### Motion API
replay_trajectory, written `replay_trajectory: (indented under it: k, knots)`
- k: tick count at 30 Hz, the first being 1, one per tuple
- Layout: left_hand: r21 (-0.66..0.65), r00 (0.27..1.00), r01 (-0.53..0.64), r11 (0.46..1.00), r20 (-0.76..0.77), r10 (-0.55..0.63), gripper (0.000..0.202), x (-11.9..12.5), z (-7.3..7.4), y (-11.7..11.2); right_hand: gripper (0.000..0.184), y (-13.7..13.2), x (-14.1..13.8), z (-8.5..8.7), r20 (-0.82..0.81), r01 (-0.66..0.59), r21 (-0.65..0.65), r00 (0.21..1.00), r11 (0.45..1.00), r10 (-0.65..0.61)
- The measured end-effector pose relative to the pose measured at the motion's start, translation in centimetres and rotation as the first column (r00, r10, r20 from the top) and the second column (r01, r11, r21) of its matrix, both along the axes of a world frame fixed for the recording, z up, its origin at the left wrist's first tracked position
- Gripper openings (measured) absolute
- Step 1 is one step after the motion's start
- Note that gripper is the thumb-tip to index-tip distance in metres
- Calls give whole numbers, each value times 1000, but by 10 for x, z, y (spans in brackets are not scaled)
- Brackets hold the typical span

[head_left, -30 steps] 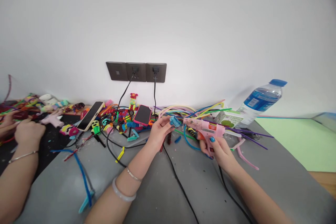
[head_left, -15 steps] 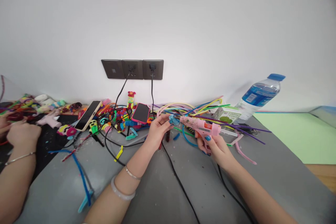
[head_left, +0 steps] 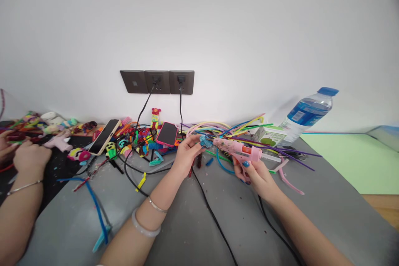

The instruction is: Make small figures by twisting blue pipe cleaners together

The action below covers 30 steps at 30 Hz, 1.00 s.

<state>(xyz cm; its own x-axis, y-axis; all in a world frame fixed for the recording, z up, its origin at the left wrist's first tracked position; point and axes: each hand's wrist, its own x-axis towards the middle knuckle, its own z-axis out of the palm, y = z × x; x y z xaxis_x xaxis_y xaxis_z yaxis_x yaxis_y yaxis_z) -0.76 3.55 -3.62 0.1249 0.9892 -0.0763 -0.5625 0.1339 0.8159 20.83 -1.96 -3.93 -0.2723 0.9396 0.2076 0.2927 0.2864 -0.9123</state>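
Observation:
Between the fingertips of my left hand (head_left: 186, 156) is a small blue fuzzy piece (head_left: 205, 141), which looks like bent pipe cleaner. My right hand (head_left: 257, 176) is wrapped round the handle of a pink glue gun (head_left: 238, 150). Its nozzle points left, right at the blue piece; whether they touch I cannot tell. A clear glue stick (head_left: 270, 157) sticks out of the gun's back end. Behind both hands lies a bundle of long coloured pipe cleaners (head_left: 215, 128). A blue pipe cleaner (head_left: 95, 199) lies on the grey table left of my left arm.
Another person's hands (head_left: 31, 158) work at the far left. A water bottle (head_left: 307, 114) leans beside a green-and-white box (head_left: 269, 136). Two phones (head_left: 167, 134) and small pipe-cleaner figures (head_left: 155, 118) line the wall. Black cords (head_left: 212, 212) cross the table from the sockets (head_left: 157, 82).
The blue piece has turned slightly in my left fingers. My right hand and the glue gun stay almost still. The other person's hands have shifted a little.

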Motion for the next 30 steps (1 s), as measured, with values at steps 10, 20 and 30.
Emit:
replay_trajectory:
  k: [10, 20, 30]
  knots:
    - [1, 999, -34, 999, 21, 34, 38, -1, 1, 1, 53, 1, 2, -6, -32, -21, 21, 999, 1000, 22]
    - [-21, 997, -60, 998, 52, 61, 40, -1, 5, 0, 51, 2, 1, -6, -9, -9, 12, 1000, 1000, 10]
    - [-22, 994, -77, 997, 74, 78, 39, -2, 2, 2, 57, 2, 3, -5, 43, -2, 15, 999, 1000, 1]
